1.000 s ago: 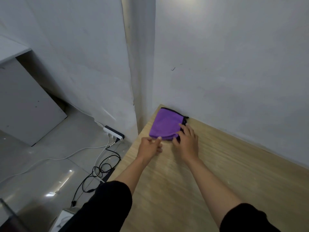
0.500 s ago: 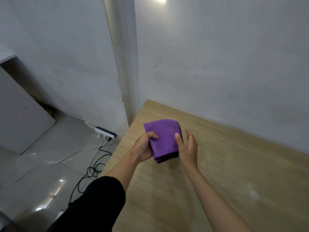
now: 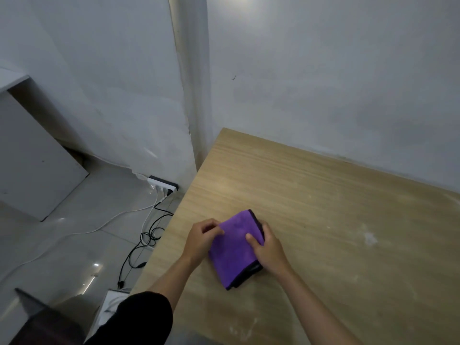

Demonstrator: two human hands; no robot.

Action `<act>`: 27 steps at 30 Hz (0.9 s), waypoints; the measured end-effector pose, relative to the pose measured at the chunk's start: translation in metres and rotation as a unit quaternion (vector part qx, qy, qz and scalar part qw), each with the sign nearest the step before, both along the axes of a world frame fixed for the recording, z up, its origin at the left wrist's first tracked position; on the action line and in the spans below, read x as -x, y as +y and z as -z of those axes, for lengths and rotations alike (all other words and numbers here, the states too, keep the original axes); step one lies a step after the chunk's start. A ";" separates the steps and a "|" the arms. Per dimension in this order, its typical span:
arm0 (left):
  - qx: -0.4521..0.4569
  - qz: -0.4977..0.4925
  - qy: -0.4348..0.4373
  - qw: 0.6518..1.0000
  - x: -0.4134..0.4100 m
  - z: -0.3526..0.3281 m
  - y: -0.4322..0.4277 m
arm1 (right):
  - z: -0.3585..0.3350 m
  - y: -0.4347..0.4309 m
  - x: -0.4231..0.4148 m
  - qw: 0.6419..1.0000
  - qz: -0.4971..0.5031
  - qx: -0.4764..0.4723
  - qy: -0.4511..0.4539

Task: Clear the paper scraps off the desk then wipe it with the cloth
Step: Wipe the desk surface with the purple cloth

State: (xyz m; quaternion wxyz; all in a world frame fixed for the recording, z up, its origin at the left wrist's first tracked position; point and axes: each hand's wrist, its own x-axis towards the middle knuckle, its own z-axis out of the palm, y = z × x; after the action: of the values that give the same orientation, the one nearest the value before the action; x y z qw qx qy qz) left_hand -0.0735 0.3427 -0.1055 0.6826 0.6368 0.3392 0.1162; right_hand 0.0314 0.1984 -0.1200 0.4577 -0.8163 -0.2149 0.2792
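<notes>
A folded purple cloth (image 3: 235, 252) with a dark underside is held just above the wooden desk (image 3: 311, 195), near its left edge. My left hand (image 3: 201, 241) pinches the cloth's left side with curled fingers. My right hand (image 3: 270, 247) grips its right side, thumb on top and fingers wrapped underneath. Faint whitish smudges (image 3: 368, 236) mark the desk surface to the right. No paper scraps show on the desk.
White walls meet at a corner right behind the desk. On the grey floor to the left lie a white power strip (image 3: 163, 184) and tangled black and white cables (image 3: 146, 235). A white panel (image 3: 32, 158) leans at far left.
The cloth has left the desk's far corner and come toward me, now held between both hands. My right hand went from resting on it to gripping its edge.
</notes>
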 end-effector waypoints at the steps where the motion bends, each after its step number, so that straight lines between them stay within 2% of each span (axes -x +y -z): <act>1: -0.028 0.002 0.017 0.999 0.009 0.005 0.002 | 0.003 -0.002 0.008 0.999 -0.018 0.030 -0.037; 3: -0.118 0.002 0.057 0.991 0.023 0.015 0.008 | 0.007 -0.005 0.023 0.981 -0.036 0.095 -0.164; 5: -0.244 0.015 0.090 0.965 0.035 0.023 0.017 | 0.013 -0.006 0.036 0.934 -0.043 0.152 -0.319; 7: -0.350 0.032 0.137 0.926 0.044 0.031 0.026 | 0.017 -0.004 0.046 0.906 -0.080 0.166 -0.380; 8: -0.377 0.036 0.161 0.911 0.047 0.035 0.030 | 0.022 -0.002 0.052 0.899 -0.112 0.164 -0.390; 10: -0.387 0.028 0.183 0.903 0.052 0.041 0.036 | 0.034 0.003 0.071 0.898 -0.159 0.181 -0.369; 13: -0.352 -0.018 0.157 0.923 0.053 0.046 0.038 | 0.044 0.021 0.096 0.897 -0.193 0.200 -0.345; 15: -0.323 -0.057 0.134 0.935 0.051 0.048 0.040 | 0.044 0.044 0.102 0.886 -0.237 0.181 -0.355; 19: -0.302 -0.103 0.109 0.941 0.042 0.054 0.053 | 0.046 0.109 0.073 0.856 -0.296 0.174 -0.386; 23: -0.323 -0.108 0.112 0.934 0.024 0.047 0.056 | 0.044 0.137 0.001 0.872 -0.234 0.215 -0.373; 27: -0.360 -0.039 0.144 0.921 0.005 0.047 0.055 | 0.043 0.098 -0.080 0.890 -0.122 0.260 -0.354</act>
State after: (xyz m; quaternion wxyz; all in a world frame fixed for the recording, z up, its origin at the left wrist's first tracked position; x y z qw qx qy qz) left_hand -0.0780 0.3978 -0.1526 0.3460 0.8357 0.3938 0.1641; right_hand 0.1110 0.2960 -0.1633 0.0855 -0.9180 -0.3805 0.0716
